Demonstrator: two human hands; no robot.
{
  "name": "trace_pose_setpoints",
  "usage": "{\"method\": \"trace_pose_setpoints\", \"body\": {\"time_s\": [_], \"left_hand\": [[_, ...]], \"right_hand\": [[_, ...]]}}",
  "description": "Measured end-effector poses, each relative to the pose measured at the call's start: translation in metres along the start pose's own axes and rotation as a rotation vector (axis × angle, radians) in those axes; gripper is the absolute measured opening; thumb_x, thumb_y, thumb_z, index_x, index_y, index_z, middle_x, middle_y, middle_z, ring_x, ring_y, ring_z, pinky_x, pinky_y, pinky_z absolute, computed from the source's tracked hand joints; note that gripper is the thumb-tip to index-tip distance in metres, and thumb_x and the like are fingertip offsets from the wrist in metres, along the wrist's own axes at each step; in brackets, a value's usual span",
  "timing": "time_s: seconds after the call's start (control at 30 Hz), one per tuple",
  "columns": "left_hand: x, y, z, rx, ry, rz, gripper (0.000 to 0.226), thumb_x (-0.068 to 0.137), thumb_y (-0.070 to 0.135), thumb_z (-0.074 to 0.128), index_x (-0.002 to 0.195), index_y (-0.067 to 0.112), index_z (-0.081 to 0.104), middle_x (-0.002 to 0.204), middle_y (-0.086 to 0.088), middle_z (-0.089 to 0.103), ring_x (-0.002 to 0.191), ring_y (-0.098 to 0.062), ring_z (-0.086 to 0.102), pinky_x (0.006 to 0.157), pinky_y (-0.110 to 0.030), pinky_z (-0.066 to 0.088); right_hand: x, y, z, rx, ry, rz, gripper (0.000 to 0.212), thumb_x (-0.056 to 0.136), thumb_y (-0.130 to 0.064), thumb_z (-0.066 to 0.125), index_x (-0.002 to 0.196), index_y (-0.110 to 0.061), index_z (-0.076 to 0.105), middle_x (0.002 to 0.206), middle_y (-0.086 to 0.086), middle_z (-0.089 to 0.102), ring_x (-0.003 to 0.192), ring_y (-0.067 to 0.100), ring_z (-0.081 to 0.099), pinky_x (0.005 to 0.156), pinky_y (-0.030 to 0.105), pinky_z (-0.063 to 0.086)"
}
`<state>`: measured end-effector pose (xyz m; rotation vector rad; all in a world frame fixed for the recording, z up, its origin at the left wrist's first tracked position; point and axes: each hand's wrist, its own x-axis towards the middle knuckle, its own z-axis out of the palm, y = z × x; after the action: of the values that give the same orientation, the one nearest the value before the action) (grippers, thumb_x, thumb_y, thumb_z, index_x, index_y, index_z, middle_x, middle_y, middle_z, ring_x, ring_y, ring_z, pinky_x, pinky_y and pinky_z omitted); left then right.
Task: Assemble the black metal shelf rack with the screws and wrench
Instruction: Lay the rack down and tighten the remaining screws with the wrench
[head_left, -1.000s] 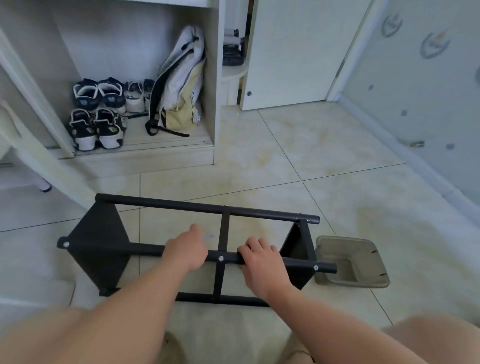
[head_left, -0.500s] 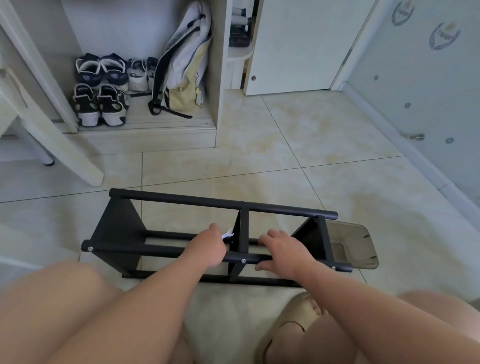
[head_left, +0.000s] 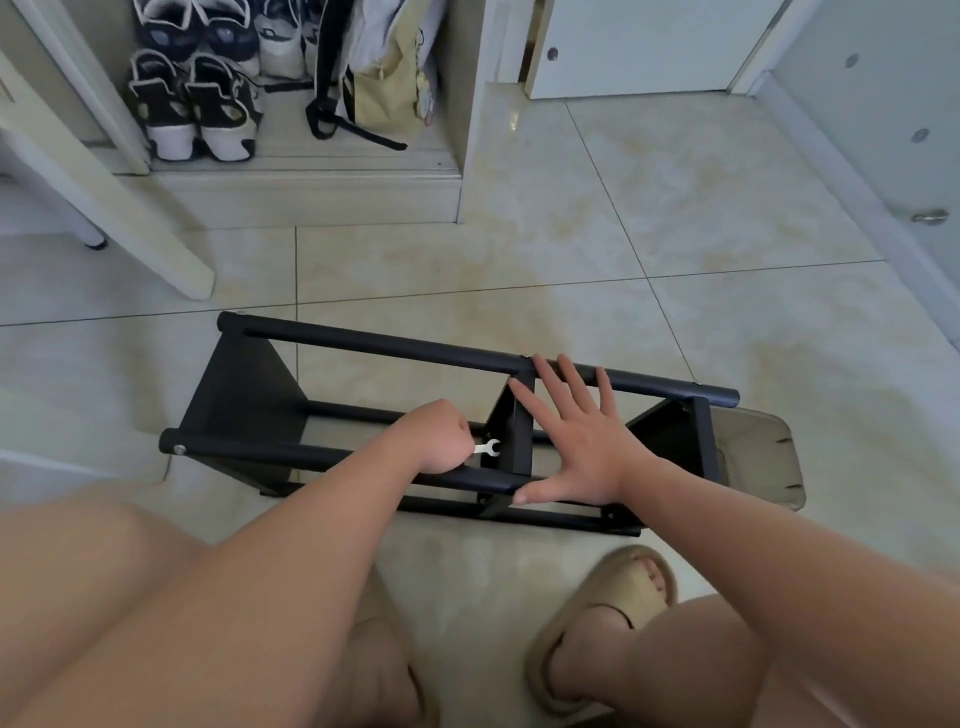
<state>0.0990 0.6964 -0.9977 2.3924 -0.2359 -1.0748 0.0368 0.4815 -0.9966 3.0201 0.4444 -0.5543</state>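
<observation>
**Rack nearly framed, middle joint under the wrench**

The rack (head_left: 467, 361) lies on its side on the floor (head_left: 675, 260), just in front of the person's knees. Its long bars are already joined to three upright panels: one at each end and a middle panel (head_left: 514, 436) between them. A screw (head_left: 179, 449) shows in the left end of the near bar (head_left: 291, 456), so that joint at least looks fitted.

The left hand (head_left: 439, 436) is closed in a fist round the handle of a small silver wrench (head_left: 489, 447). The wrench's open head sits just beside the left face of the middle panel. Whether it is seated on a fastener is too small to tell.

The right hand (head_left: 582, 441) lies flat over the rack to the right of that panel. Its fingers (head_left: 571, 374) are straight and spread; the tips reach the far bar, and the thumb rests at the near bar. It appears to steady the frame. A beige tray (head_left: 753, 452) sits on the floor behind the rack's right end; its contents are hidden.

By my judgement the build is well along — the skeleton holds its shape. What is probably left is tightening the middle joint, checking the other screws, and standing the rack upright.
</observation>
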Motion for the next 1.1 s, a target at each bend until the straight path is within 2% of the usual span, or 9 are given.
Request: {"method": "trace_pose_setpoints", "body": {"time_s": [0.07,0.17,0.23,0.3,0.5,0.63,0.77,0.93,1.1], "left_hand": [[0.003,-0.003,-0.003,-0.053,-0.033,0.033,0.019,0.084,0.012,0.059,0.088,0.001,0.074,0.076,-0.006,0.062,0.073,-0.023,0.051,0.07,-0.029,0.041],[0.005,-0.006,-0.008,-0.147,-0.075,0.08,0.013,0.081,0.014,0.068,0.075,0.018,0.078,0.064,0.011,0.07,0.071,-0.016,0.064,0.074,-0.026,0.05],[0.007,-0.009,-0.009,-0.197,-0.095,0.104,0.011,0.081,0.015,0.072,0.073,0.021,0.077,0.068,0.009,0.074,0.073,-0.011,0.07,0.078,-0.026,0.055],[0.01,-0.011,-0.01,-0.211,-0.099,0.124,0.01,0.081,0.016,0.074,0.073,0.021,0.075,0.069,0.007,0.074,0.066,-0.006,0.069,0.073,-0.025,0.053],[0.014,-0.006,-0.008,-0.188,-0.112,0.15,0.009,0.081,0.021,0.076,0.073,0.025,0.073,0.05,0.008,0.062,0.046,-0.004,0.054,0.058,-0.021,0.043],[0.013,0.004,-0.003,-0.404,-0.168,0.078,0.01,0.082,0.026,0.074,0.072,0.025,0.077,0.057,0.01,0.064,0.059,-0.005,0.063,0.064,-0.022,0.053],[0.014,0.012,0.003,-0.559,-0.204,0.019,0.009,0.088,0.02,0.066,0.08,0.019,0.07,0.072,0.004,0.069,0.071,-0.011,0.07,0.071,-0.028,0.056],[0.016,0.013,0.006,-0.673,-0.108,-0.027,0.003,0.088,0.009,0.066,0.09,0.008,0.068,0.075,-0.006,0.071,0.069,-0.017,0.074,0.067,-0.029,0.059],[0.014,0.012,0.008,-0.693,-0.051,-0.001,0.016,0.084,0.001,0.07,0.094,0.011,0.063,0.082,-0.01,0.072,0.066,-0.015,0.074,0.065,-0.029,0.061]], "right_hand": [[0.001,0.0,0.005,0.004,0.03,-0.004,0.127,0.059,-0.106,0.024,0.154,-0.039,-0.026,0.164,0.002,-0.032,0.15,0.029,-0.031,0.118,0.064,-0.015],[0.002,0.0,0.007,0.029,0.05,-0.01,0.126,0.058,-0.107,0.022,0.155,-0.04,-0.023,0.165,0.002,-0.03,0.151,0.029,-0.029,0.117,0.063,-0.017],[0.003,0.0,0.008,0.038,0.055,-0.012,0.126,0.059,-0.107,0.021,0.156,-0.039,-0.021,0.165,0.002,-0.029,0.151,0.029,-0.028,0.117,0.064,-0.016],[0.003,0.0,0.009,0.048,0.056,-0.014,0.126,0.059,-0.106,0.024,0.157,-0.039,-0.02,0.165,0.002,-0.028,0.151,0.029,-0.028,0.117,0.064,-0.016],[0.002,-0.001,0.009,0.064,0.07,-0.02,0.126,0.06,-0.105,0.028,0.158,-0.038,-0.016,0.166,0.001,-0.026,0.151,0.028,-0.028,0.117,0.063,-0.018],[0.001,-0.001,0.008,0.054,0.063,-0.014,0.126,0.061,-0.104,0.029,0.159,-0.037,-0.013,0.166,0.002,-0.025,0.151,0.028,-0.028,0.117,0.063,-0.017],[0.001,-0.002,0.006,0.051,0.053,-0.009,0.126,0.06,-0.103,0.028,0.16,-0.037,-0.012,0.166,0.001,-0.027,0.152,0.028,-0.027,0.118,0.063,-0.016],[0.001,-0.002,0.005,0.042,0.048,-0.003,0.126,0.06,-0.103,0.026,0.159,-0.037,-0.013,0.166,0.001,-0.027,0.152,0.028,-0.026,0.118,0.063,-0.015],[0.001,-0.002,0.005,0.036,0.052,-0.004,0.125,0.06,-0.104,0.025,0.159,-0.038,-0.015,0.165,0.001,-0.028,0.152,0.028,-0.026,0.118,0.063,-0.015]]}}
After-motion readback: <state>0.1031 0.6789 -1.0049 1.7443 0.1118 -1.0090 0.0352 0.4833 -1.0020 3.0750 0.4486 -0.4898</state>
